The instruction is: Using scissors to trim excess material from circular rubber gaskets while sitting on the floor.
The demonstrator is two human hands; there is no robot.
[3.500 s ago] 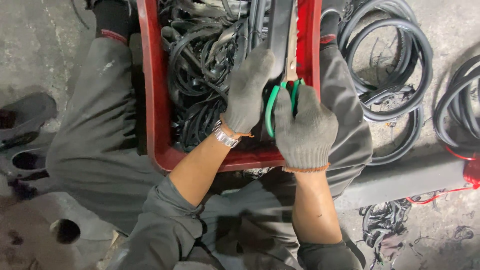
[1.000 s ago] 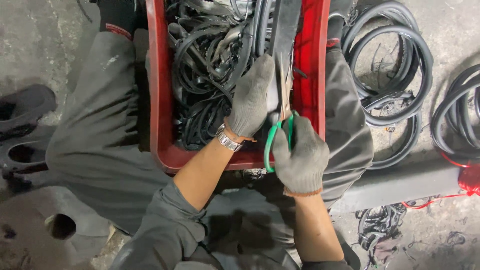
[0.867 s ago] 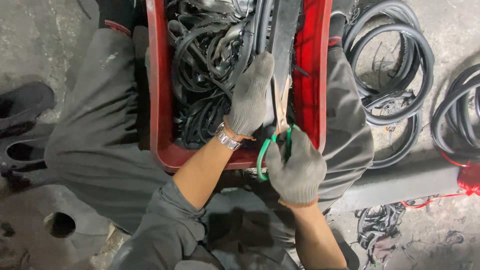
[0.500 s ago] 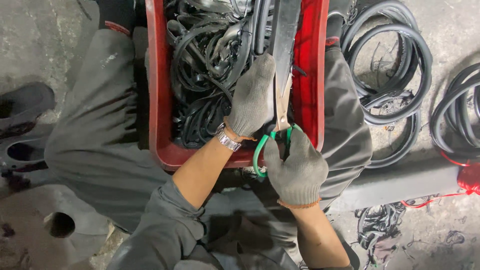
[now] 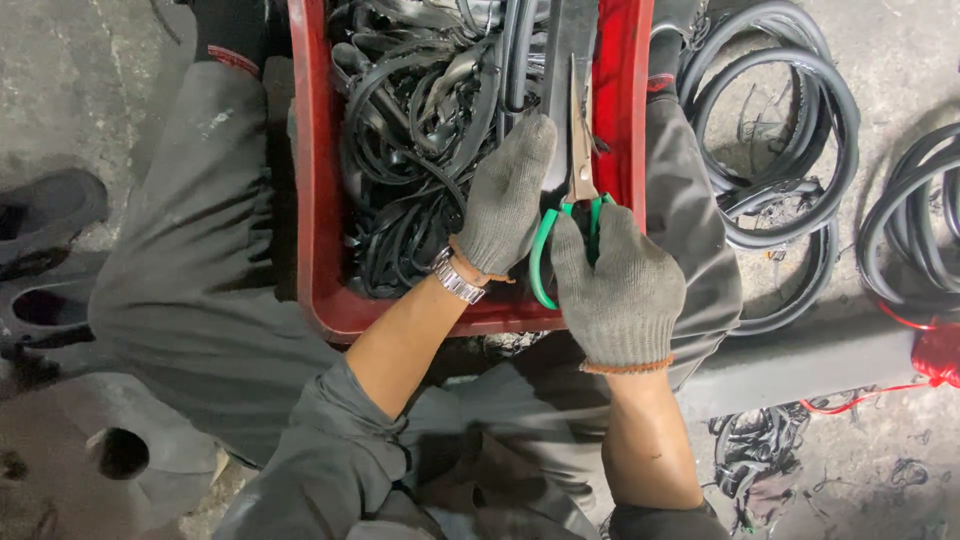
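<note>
concrete floor surrounds a red crate (image 5: pixel 310 200). right hand (image 5: pixel 618 290), clamped on green-handled scissors (image 5: pixel 577 190), has advanced toward 12 o'clock along the rubber strip (image 5: pixel 560 60); left hand (image 5: pixel 505 195) grips the strip, cut progressing.

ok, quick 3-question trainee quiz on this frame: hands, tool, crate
1. Which hand grips the green-handled scissors: left or right?
2. True or false: the left hand rests on a black rubber strip over the red crate.
3. Where do the coiled black rubber rings lie? A) inside the crate B) on the floor to the person's right C) on the person's lap

Key:
1. The right hand.
2. True.
3. B.
</note>
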